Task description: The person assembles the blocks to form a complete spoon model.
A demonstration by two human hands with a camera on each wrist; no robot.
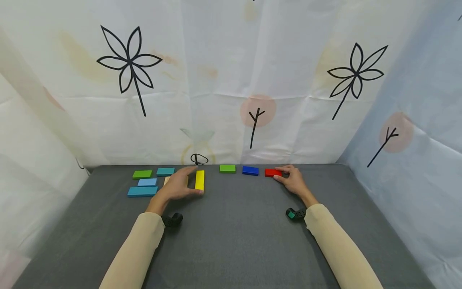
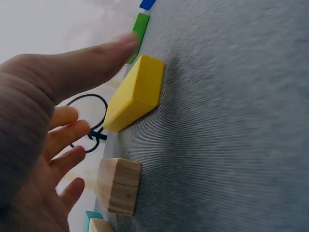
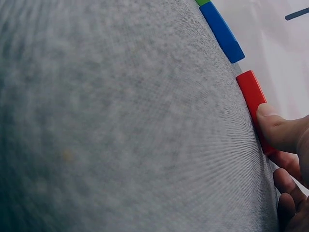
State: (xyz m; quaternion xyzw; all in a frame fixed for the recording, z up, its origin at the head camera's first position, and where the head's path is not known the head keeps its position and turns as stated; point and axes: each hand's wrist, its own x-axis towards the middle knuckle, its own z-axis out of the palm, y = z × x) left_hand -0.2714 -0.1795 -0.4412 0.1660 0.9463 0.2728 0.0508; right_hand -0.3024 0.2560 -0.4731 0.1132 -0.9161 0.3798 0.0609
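My right hand (image 1: 294, 181) pinches a red block (image 1: 271, 172) by its right end. In the right wrist view the thumb (image 3: 276, 126) lies on the red block's near side, with the fingers round behind it. The left hand (image 1: 177, 185) is beside a long yellow block (image 1: 200, 180), its thumb near the block's close end. The left wrist view shows that hand's fingers spread, with a gap between them and the yellow block (image 2: 137, 92). A plain wooden block (image 2: 119, 186) lies next to the yellow one, mostly hidden behind the hand in the head view.
Along the grey table's (image 1: 231, 233) back edge lie a green block (image 1: 227, 169) and a dark blue block (image 1: 250, 171). At the left are another green block (image 1: 142, 174), a teal block (image 1: 165, 171), a light blue block (image 1: 147, 182) and a longer blue block (image 1: 142, 191). Printed cloth (image 1: 216, 60) hangs behind.
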